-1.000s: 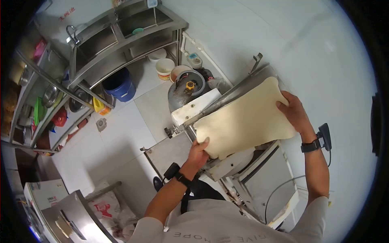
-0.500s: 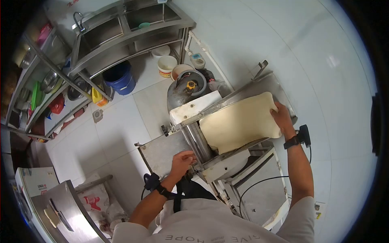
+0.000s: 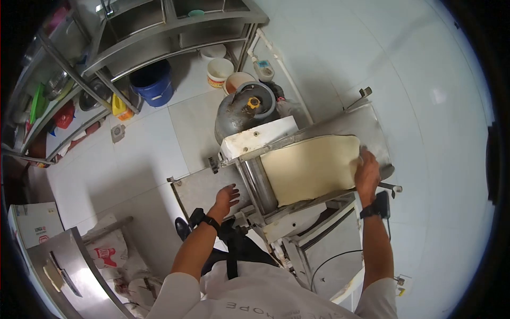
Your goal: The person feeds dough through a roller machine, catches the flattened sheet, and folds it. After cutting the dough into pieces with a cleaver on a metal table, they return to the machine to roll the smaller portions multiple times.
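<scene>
A pale, smooth dough sheet (image 3: pixel 311 167) lies on the metal feed tray of a dough roller machine (image 3: pixel 256 183), its left end against the steel rollers. My right hand (image 3: pixel 367 174) is at the sheet's right end, fingers curled at the edge; some of the fingertips are hidden. Left of the rollers, my left hand (image 3: pixel 227 199) hovers over the flat metal outlet plate (image 3: pixel 204 190). Its fingers are spread and hold nothing. Both wrists wear black straps with small devices.
A grey gas cylinder (image 3: pixel 247 109) stands behind the machine, beside white tubs (image 3: pixel 220 70) and a blue bucket (image 3: pixel 153 85). A steel sink unit (image 3: pixel 175 34) and a shelf rack line the back left. At lower left is a steel-topped table (image 3: pixel 79 271) with a knife.
The dough sheet now lies flatter and lower on the tray. My right hand has come down with its end, and my left hand has drawn back from the rollers, fingers spreading. The view has shifted.
</scene>
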A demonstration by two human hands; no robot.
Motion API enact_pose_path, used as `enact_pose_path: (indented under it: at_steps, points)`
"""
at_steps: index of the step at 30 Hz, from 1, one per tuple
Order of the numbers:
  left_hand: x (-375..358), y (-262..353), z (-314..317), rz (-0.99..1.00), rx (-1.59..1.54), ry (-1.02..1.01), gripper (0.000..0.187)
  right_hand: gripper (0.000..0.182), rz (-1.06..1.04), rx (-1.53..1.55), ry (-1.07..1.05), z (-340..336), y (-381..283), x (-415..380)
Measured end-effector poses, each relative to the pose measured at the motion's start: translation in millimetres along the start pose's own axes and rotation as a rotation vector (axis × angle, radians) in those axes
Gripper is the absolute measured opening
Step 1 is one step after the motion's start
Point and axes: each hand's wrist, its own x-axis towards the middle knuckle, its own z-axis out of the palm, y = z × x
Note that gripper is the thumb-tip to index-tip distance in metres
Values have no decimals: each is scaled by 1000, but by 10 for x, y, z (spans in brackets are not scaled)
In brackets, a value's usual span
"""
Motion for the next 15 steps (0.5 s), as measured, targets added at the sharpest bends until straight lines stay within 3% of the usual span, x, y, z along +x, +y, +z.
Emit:
enact_pose_path:
  at_steps: [1, 4, 7, 10, 11, 15]
  points:
    - [75, 17, 50, -20, -74, -25, 52, 54, -166, -21, 122, 55, 31, -84]
    - [419, -10, 179, -90, -245, -96, 60, 56, -238, 44, 46, -39, -137, -213]
    - [879, -189, 292, -10, -504, -271, 59, 64, -243, 14, 37, 73, -117, -252]
    - [1039, -168, 461, -36, -628, -280, 60, 68, -195, 23, 11, 94, -215, -184]
    - [1082, -180, 447, -126, -745, -266, 49, 69, -149, 40, -13, 91, -247, -166]
    - [1176, -266, 367, 2, -470, -338, 44, 70, -131, 20, -47, 124, -236, -140]
